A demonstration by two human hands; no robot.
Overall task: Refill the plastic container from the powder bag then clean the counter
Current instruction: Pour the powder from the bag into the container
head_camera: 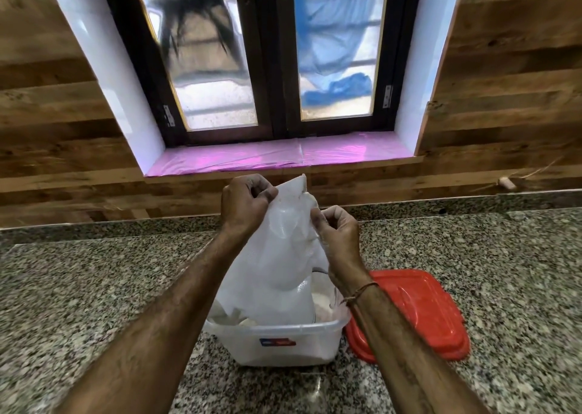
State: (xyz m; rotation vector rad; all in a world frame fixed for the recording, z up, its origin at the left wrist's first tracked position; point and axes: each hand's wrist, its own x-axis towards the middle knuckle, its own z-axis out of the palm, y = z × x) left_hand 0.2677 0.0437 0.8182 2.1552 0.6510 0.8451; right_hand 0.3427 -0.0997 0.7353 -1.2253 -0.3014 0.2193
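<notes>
While both of my hands are raised over the speckled granite counter [94, 287], I hold the white powder bag [277, 256] upended above the plastic container [283, 344]. My left hand [244, 204] has its fingers curled tight on the bag's upper left corner, and my right hand [338, 229] has thumb and fingertips pinched together on the bag's right edge, a little lower. A thin brown cord bracelet [359, 292] circles my right wrist.

The bag's bottom end points up toward the window sill, which is covered in pink film [277, 156], and its lower end drops inside the container's rim. I can see white powder [321, 303] piled in the container to the right of the bag. The container is translucent white with a small red and blue label [277, 341] on its near wall, and it stands on the counter between my forearms. Its red lid [419, 312] lies flat just beside it on the right, partly under my right forearm. I cannot tell whether powder is flowing.
</notes>
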